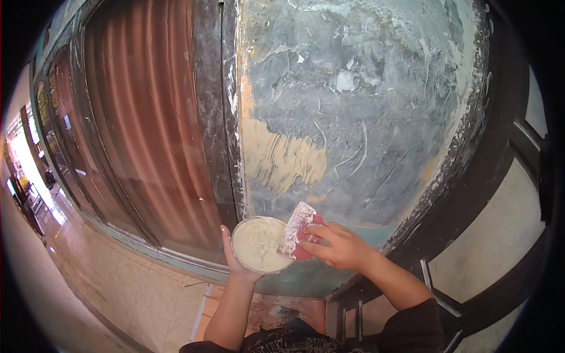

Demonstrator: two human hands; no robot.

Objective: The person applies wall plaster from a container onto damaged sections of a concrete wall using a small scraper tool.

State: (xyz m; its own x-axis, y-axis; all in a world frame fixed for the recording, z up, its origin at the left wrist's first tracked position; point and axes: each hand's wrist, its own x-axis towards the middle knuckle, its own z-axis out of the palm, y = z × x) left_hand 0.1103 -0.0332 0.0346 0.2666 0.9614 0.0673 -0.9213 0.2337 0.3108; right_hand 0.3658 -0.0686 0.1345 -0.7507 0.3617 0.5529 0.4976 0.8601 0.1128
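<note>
In my left hand (236, 262) rests a round tub of cream-coloured putty (256, 242), gripped from below and at its left side. My right hand (335, 244) pinches a red putty scraper (301, 235), its blade edge smeared with whitish putty. The scraper's left edge overlaps the right rim of the tub; whether it touches the putty I cannot make out. Beyond my hands stands a grey, patchy wall (376, 135), with a streaked patch of cream putty (283, 156) on its left part.
Left of the wall is a dark frame post (215, 117), then a window with a reddish-brown curtain (147, 106). A dark panelled door or frame (465, 235) stands on the right. Pale floor tiles (129, 294) lie at the lower left.
</note>
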